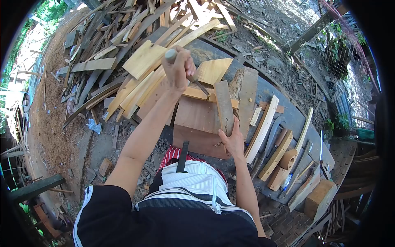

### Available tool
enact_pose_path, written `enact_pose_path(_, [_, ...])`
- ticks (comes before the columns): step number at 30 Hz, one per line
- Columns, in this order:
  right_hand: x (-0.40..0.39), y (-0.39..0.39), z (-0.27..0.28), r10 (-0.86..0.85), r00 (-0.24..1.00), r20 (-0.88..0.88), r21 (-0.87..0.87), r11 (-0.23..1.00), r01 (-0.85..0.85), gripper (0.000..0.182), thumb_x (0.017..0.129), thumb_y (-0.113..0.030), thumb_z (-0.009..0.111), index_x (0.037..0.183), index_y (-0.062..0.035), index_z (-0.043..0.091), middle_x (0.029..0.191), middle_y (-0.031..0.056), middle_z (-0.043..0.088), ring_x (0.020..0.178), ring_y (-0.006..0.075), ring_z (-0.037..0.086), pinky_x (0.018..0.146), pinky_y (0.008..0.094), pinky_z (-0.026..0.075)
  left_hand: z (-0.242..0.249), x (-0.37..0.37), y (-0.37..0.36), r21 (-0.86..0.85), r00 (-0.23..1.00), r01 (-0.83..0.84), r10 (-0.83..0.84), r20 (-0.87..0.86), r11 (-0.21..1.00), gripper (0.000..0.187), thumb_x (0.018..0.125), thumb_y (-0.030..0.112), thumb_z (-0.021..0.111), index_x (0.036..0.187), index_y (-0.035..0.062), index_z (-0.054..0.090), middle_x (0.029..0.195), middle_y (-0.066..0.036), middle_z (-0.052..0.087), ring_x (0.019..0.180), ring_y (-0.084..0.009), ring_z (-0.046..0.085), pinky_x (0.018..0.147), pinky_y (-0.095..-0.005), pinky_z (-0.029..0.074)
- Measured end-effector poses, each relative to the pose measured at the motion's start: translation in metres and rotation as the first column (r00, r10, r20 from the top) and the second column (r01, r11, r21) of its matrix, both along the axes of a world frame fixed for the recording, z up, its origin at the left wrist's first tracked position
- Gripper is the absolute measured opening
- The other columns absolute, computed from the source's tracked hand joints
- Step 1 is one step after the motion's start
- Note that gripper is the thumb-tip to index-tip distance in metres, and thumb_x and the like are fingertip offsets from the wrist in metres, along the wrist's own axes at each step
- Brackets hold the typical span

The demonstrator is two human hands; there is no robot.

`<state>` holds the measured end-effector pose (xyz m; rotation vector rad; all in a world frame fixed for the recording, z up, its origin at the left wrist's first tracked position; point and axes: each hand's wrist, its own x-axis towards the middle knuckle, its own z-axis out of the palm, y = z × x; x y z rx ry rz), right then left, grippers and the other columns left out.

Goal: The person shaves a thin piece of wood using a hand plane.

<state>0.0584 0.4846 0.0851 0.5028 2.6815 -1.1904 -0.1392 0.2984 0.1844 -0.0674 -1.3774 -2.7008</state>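
My left hand (179, 70) is closed round the handle of a curved-bladed hand tool (200, 86), whose rounded butt sticks out above the fist. Its dark metal end points down and to the right, close to the upper end of a short wooden board (224, 105). That board stands tilted on a large reddish-brown wood block (197, 117). Near the board's lower end, my right hand (233, 142) grips it, thumb on one side and fingers on the other. A yellowish wood strip (197, 93) lies across behind the board.
On the dark bench (267, 88) a rough plank (247, 99) lies beside the block. Several wood strips, a bow-shaped saw (272, 138) and a wooden hand plane (288, 159) lie to the right. Left of the block are cut boards (144, 59) and a large scrap-wood pile (111, 45).
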Motion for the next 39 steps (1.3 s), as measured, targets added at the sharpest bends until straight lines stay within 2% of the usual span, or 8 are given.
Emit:
enact_pose_path(7, [-0.001, 0.0, 0.004, 0.005, 1.0, 0.017, 0.011, 1.0, -0.006, 0.078, 0.08, -0.03, 0.067, 0.144, -0.0142, 0.028, 0.104, 0.0254, 0.066, 0.092, 0.0431, 0.066, 0.08, 0.0481, 0.052, -0.014, 0.007, 0.019, -0.089, 0.998, 0.048, -0.051, -0.028, 0.995, 0.021, 0.089, 0.007, 0.054, 0.07, 0.0092, 0.044, 0.052, 0.0, 0.043, 0.039, -0.008, 0.039, 0.039, -0.0247, 0.032])
enact_pose_path(10, [-0.001, -0.001, 0.002, 0.007, 0.999, 0.034, 0.017, 1.0, -0.007, 0.078, 0.08, -0.03, 0.067, 0.145, -0.0142, 0.027, 0.104, 0.0251, 0.066, 0.091, 0.0427, 0.066, 0.079, 0.0473, 0.052, -0.015, 0.013, 0.029, -0.076, 0.995, -0.096, 0.093, -0.036, 0.993, 0.026, 0.092, 0.01, 0.061, 0.07, 0.0077, 0.047, 0.053, 0.001, 0.047, 0.039, -0.0066, 0.042, 0.037, -0.024, 0.032])
enact_pose_path(15, [-0.001, -0.002, -0.001, -0.003, 1.0, -0.018, 0.012, 1.0, 0.003, 0.078, 0.08, -0.029, 0.067, 0.145, -0.015, 0.027, 0.101, 0.0246, 0.067, 0.09, 0.0415, 0.066, 0.078, 0.0461, 0.052, -0.023, 0.03, 0.046, -0.306, 0.942, -0.327, 0.283, -0.179, 0.894, 0.029, 0.09, 0.013, 0.068, 0.069, 0.0063, 0.049, 0.06, 0.004, 0.048, 0.053, -0.0046, 0.04, 0.048, -0.0226, 0.035])
enact_pose_path(25, [-0.001, -0.003, -0.002, 0.009, 0.998, -0.06, 0.049, 0.999, -0.006, 0.077, 0.08, -0.029, 0.067, 0.145, -0.0151, 0.028, 0.1, 0.0238, 0.067, 0.088, 0.0408, 0.067, 0.077, 0.0461, 0.052, -0.022, 0.025, 0.049, -0.336, 0.9, -0.435, 0.385, -0.207, 0.835, 0.031, 0.091, 0.017, 0.07, 0.07, 0.0059, 0.049, 0.06, 0.003, 0.046, 0.058, -0.0043, 0.038, 0.051, -0.022, 0.035])
enact_pose_path(29, [-0.001, -0.003, 0.0, -0.002, 0.999, -0.039, 0.033, 0.999, 0.003, 0.077, 0.08, -0.03, 0.067, 0.145, -0.0146, 0.028, 0.099, 0.0238, 0.067, 0.085, 0.0399, 0.067, 0.075, 0.0458, 0.053, -0.029, 0.026, 0.04, -0.336, 0.922, -0.386, 0.354, -0.155, 0.859, 0.029, 0.092, 0.017, 0.068, 0.073, 0.0067, 0.05, 0.061, 0.004, 0.047, 0.056, -0.0033, 0.041, 0.051, -0.0214, 0.037])
enact_pose_path(31, [0.0, -0.003, 0.0, -0.003, 0.999, -0.053, 0.036, 0.999, 0.005, 0.078, 0.08, -0.03, 0.067, 0.145, -0.0143, 0.028, 0.099, 0.0238, 0.067, 0.084, 0.0396, 0.068, 0.075, 0.0458, 0.053, -0.023, 0.027, 0.033, -0.228, 0.953, -0.295, 0.271, -0.133, 0.928, 0.021, 0.096, 0.015, 0.061, 0.08, 0.0073, 0.049, 0.058, 0.001, 0.049, 0.047, -0.0045, 0.043, 0.046, -0.0215, 0.038])
enact_pose_path(35, [0.0, -0.002, -0.003, -0.003, 1.0, -0.023, 0.043, 0.999, 0.004, 0.078, 0.08, -0.03, 0.066, 0.145, -0.0135, 0.027, 0.101, 0.0246, 0.067, 0.086, 0.0414, 0.067, 0.075, 0.0464, 0.053, -0.016, 0.022, 0.022, -0.101, 0.987, -0.115, 0.103, -0.121, 0.988, 0.011, 0.093, 0.01, 0.057, 0.085, 0.0054, 0.052, 0.062, 0.0, 0.049, 0.054, -0.0079, 0.046, 0.055, -0.0238, 0.041])
enact_pose_path(39, [0.0, -0.002, -0.004, -0.002, 1.0, -0.019, 0.038, 0.999, 0.003, 0.078, 0.08, -0.031, 0.067, 0.145, -0.0128, 0.028, 0.103, 0.0256, 0.066, 0.089, 0.0433, 0.066, 0.078, 0.0475, 0.052, -0.004, 0.02, 0.019, -0.185, 0.994, -0.031, 0.011, -0.107, 0.982, 0.009, 0.092, 0.005, 0.057, 0.084, 0.0057, 0.052, 0.065, -0.001, 0.054, 0.056, -0.0057, 0.05, 0.052, -0.0202, 0.042])
